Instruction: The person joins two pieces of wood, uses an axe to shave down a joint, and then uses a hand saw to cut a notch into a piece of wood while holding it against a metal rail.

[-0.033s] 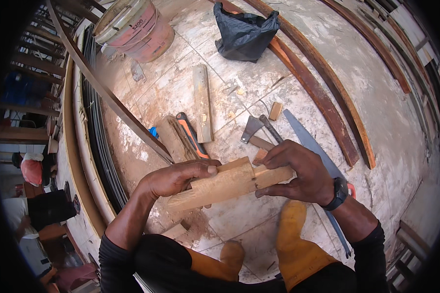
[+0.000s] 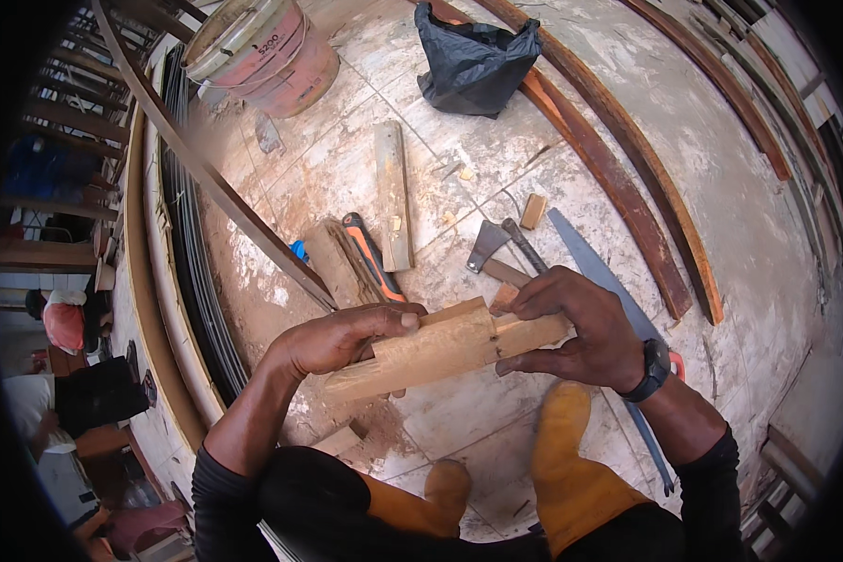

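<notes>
We have one pale-brown wooden piece (image 2: 431, 347), rough-faced, with a wide middle stepping down to a narrower section at the right. We hold it up off the ground, left hand (image 2: 332, 339) at one end, right hand (image 2: 590, 332) on the narrow end, tilted slightly, right end higher.

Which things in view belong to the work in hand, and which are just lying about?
Belonging to the work:
Pale wood piece, held in the left hand and right hand
Hatchet, probably; unheld but close by
Blue-grey saw, probably; also unheld

Just lying about, it seems:
Pink bucket
Black plastic bag
Long brown timbers
</notes>
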Demonstrator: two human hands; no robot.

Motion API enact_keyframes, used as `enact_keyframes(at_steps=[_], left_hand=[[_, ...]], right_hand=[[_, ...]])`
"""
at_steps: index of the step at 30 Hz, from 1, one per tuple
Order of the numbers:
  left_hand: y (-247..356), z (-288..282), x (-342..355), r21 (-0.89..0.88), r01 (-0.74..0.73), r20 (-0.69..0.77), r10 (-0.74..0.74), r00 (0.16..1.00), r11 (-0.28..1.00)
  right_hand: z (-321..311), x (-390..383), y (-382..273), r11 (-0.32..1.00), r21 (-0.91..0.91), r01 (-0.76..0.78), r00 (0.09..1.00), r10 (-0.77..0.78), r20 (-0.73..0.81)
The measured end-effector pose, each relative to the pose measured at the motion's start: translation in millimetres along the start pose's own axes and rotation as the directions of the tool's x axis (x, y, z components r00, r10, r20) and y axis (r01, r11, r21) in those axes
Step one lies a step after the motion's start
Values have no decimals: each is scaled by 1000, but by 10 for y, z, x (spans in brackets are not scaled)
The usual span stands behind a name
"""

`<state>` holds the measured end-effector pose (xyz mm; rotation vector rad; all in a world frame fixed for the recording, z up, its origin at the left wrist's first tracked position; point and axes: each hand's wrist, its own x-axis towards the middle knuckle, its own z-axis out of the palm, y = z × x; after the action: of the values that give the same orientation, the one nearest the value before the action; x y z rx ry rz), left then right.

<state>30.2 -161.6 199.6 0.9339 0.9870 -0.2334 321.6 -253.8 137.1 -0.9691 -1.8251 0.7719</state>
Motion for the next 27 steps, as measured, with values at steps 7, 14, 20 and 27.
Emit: enact_keyframes(at_steps=[7,14,20,27], left_hand=[[-247,-197,111,107,-77,74,69,995,991],[-141,-69,68,102,-55,-129,68,989,993],[-7,3,108,180,-117,-80,133,988,977],[-143,-50,297,400,-225,-238,338,910,888]], right_hand=[[-15,-111,104,988,92,-127,991,130,-23],[-35,-129,241,991,99,-95,994,99,-39],[-92,-154,326,987,150,-65,995,75,-64],[4,-100,485,997,-8,-71,990,70,-123]])
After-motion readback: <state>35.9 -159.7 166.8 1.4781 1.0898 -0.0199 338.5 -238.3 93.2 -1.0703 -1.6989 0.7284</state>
